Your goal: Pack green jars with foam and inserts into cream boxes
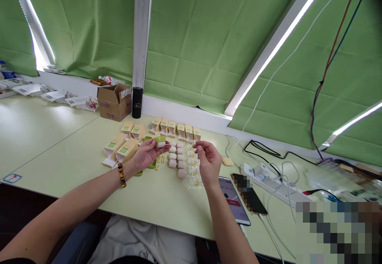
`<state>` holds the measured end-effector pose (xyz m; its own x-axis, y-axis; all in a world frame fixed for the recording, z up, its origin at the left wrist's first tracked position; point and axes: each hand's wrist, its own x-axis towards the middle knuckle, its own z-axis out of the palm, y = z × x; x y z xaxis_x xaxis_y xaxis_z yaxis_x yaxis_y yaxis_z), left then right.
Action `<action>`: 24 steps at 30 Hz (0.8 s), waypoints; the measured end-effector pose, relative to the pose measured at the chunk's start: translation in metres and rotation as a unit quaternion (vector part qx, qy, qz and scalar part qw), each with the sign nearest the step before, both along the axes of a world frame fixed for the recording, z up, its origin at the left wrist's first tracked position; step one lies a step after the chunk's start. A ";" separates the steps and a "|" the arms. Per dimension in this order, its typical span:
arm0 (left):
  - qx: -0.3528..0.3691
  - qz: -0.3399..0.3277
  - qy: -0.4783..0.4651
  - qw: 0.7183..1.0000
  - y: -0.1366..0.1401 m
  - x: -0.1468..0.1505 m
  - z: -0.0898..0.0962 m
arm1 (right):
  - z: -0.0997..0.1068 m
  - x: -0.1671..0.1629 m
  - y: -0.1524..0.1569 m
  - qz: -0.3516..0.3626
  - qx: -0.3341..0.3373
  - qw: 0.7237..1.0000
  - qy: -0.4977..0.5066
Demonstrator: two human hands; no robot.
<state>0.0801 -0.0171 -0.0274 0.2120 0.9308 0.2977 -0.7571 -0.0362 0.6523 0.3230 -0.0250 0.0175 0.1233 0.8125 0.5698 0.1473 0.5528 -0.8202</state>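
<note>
Presently my left hand [148,152] pinches a small green-lidded case [160,141] above the table [161,200]. My right hand [207,161] hovers just beside it, fingers loosely curled (contents indiscernible), over rows of pale cases [176,158].

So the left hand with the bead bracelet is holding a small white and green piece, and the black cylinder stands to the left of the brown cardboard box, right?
Not quite. In the head view the black cylinder stands to the right of the brown cardboard box. The rest holds: the left hand with the bead bracelet holds the small white and green piece.
</note>
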 end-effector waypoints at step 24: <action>-0.004 0.020 0.008 1.000 0.004 -0.004 -0.002 | -0.023 0.071 -0.054 0.000 -0.087 0.891 -0.446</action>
